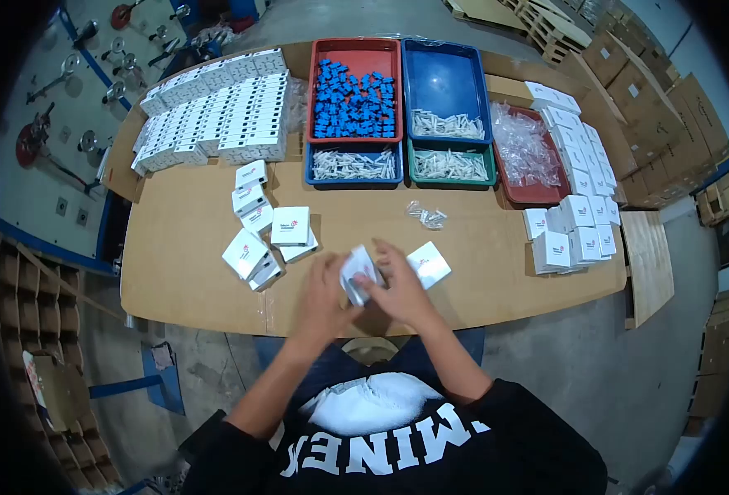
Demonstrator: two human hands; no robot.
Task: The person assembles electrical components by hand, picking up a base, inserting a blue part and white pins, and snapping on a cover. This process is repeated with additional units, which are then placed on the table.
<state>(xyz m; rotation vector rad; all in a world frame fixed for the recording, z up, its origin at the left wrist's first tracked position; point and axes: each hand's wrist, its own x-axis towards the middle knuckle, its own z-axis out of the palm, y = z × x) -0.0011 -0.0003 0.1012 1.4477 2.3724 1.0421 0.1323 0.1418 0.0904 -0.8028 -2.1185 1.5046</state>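
Near the table's front edge, a small white box (358, 273) is held between my two hands. My left hand (325, 290) closes on its left side. The fingers of my right hand (397, 285) press on the box's right side and front face, slightly blurred. Just right of my right hand, another white box (429, 265) lies on the cardboard-covered table (191, 280). Farther back is a small clear bag of white parts (427, 215). To the left, a loose group of white boxes (290, 226) includes some stacked ones.
Rows of white boxes (216, 111) fill the back left. Behind the middle stand a red tray (356, 49) of blue parts and blue and green trays (445, 54) with white parts. At right are a red tray of clear bags (529, 153) and stacked white boxes (579, 212).
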